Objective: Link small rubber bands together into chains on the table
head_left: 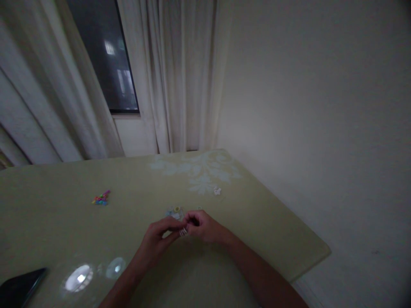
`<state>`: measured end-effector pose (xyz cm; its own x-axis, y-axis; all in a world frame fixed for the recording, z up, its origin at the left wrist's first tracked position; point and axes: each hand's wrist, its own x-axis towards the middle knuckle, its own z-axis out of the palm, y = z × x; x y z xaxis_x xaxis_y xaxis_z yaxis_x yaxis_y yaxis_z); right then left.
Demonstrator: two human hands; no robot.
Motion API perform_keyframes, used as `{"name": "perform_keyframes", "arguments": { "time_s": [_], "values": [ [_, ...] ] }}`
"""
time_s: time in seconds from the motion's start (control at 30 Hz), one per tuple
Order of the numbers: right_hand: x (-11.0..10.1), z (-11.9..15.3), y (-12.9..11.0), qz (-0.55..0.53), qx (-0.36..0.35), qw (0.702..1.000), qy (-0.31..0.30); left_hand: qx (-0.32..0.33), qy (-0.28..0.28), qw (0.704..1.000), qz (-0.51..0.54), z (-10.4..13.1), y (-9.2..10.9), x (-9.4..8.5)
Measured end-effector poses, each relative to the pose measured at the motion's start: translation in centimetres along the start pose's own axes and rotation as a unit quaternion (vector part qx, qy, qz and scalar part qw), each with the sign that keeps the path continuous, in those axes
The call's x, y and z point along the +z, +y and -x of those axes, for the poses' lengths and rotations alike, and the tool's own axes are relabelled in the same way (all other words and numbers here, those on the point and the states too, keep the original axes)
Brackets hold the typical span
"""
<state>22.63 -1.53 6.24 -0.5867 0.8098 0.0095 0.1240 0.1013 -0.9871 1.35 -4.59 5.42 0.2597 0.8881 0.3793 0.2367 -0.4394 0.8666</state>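
My left hand (159, 236) and my right hand (205, 226) meet above the middle of the table, fingertips nearly touching. Thumb and fingers of my left hand pinch a small white piece with line-like stripes (183, 232); its kind is too small to make out. My right hand is closed at the fingertips against the same spot, and what it grips is hidden. Just beyond my left fingers lies a cluster of small clear and pale bits (173, 212), with a small yellow ring-shaped piece (177, 209) among them.
A little heap of multicoloured pieces (101, 198) lies to the left. A small white item (217, 191) sits further back at right. A dark flat device (22, 287) rests at the near left corner. Curtains (183, 77) and a wall (305, 107) border the table (263, 231).
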Motion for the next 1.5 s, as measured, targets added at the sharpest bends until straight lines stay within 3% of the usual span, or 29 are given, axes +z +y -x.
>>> {"name": "perform_keyframes", "arguments": {
  "time_s": [0.3,0.47,0.73,0.9,1.03,1.13,1.3,1.4,1.5],
  "values": [
    [0.2,-0.3,0.8,-0.031,0.003,0.999,0.014,0.038,0.011,0.999,-0.012,-0.2,0.3,-0.1],
    [0.5,-0.7,0.7,-0.045,-0.043,0.995,0.08,-0.01,0.065,0.998,0.003,-0.1,0.4,0.2],
    [2.0,-0.3,1.0,0.176,-0.162,0.95,0.198,-0.09,0.148,0.985,0.025,0.0,0.1,0.9],
    [2.3,-0.1,1.7,0.298,-0.196,0.913,0.195,-0.101,0.156,0.982,0.026,0.2,-0.2,2.1],
    [2.2,0.1,1.4,0.321,-0.216,0.902,0.194,-0.1,0.142,0.984,0.04,0.3,-0.4,2.6],
    [1.8,0.0,1.0,0.302,-0.206,0.907,0.21,-0.084,0.137,0.986,0.047,-0.2,-0.5,1.5],
    [0.8,-0.7,0.5,0.305,-0.146,0.922,0.188,-0.082,0.2,0.975,-0.051,-0.9,-2.0,-2.2],
    [0.8,-1.8,0.0,0.36,-0.113,0.915,0.14,-0.094,0.149,0.977,-0.121,-0.8,-3.6,-3.0],
    [1.1,-3.4,-1.0,0.45,-0.103,0.884,0.071,-0.068,0.078,0.979,-0.176,-0.4,-5.1,-2.5]
  ]
}}
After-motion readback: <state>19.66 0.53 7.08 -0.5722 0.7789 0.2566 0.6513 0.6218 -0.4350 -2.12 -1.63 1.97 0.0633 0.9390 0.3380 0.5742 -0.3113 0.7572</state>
